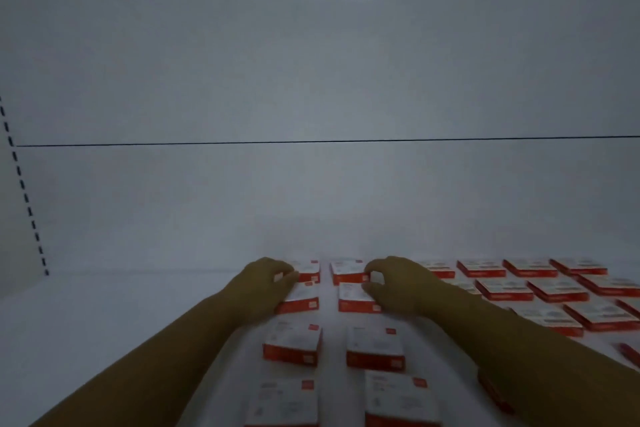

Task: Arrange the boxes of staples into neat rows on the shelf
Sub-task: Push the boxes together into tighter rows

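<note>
Several red-and-white staple boxes lie flat on the white shelf (104, 315) in two columns running away from me. My left hand (266, 282) rests on the left column, its fingers pinching the back-row box (306, 270) and its palm over the second box (301, 300). Over at the right column, my right hand (391, 284) curls its fingers on the back box (346, 272), thumb on the second box (355, 298). Nearer me lie two boxes (292, 345) (375, 347) and a further pair (284, 402) (401, 400).
More staple boxes (530, 282) sit in angled rows across the right side of the shelf. The shelf's back wall (311, 201) stands just behind the far row. A slotted upright (24, 191) marks the left end.
</note>
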Tool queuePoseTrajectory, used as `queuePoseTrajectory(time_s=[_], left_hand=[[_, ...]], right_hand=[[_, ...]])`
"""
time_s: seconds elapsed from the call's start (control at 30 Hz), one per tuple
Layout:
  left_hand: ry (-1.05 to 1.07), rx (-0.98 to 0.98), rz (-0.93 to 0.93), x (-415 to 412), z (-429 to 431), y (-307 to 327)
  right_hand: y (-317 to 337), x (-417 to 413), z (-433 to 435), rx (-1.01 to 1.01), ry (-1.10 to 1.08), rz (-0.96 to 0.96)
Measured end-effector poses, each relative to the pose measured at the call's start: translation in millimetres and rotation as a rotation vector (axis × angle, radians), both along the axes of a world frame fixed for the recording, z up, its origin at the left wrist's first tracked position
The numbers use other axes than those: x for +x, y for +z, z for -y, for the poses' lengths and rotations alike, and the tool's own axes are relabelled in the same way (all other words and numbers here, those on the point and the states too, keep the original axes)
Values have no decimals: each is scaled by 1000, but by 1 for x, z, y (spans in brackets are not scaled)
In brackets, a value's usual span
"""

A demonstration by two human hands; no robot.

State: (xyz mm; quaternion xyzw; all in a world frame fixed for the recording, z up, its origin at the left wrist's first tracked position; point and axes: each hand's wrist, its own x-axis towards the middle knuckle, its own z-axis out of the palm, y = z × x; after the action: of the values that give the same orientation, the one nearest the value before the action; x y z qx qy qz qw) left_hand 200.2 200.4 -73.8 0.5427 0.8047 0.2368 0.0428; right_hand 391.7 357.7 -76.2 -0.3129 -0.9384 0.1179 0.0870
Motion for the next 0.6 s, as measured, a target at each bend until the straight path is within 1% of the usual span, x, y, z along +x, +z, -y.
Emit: queuePoseTrajectory(time_s=[0.07,0.13,0.2,0.3,0.37,0.47,0.6], left_hand=[[-24,-5,56,-19,-9,-9],[3,13,70,-28,-19,-19],[31,50,85,-33,-27,-25],[-8,59,177,-38,-31,-28],[-24,66,166,-38,-32,-29],[28,81,93,-35,-32,-30],[30,50,123,-34,-29,-27]], right_hand=[[-2,-18,-2,-65,-51,-29],[-3,-29,-8,-98,-84,-38],[-5,-37,-12,-88,-111,-32],[-8,-46,-16,-55,-107,-26],[-10,-51,-15,-59,-80,-33],[-11,-57,-15,-100,-45,-35],[-6,-57,-15,-160,-20,6]])
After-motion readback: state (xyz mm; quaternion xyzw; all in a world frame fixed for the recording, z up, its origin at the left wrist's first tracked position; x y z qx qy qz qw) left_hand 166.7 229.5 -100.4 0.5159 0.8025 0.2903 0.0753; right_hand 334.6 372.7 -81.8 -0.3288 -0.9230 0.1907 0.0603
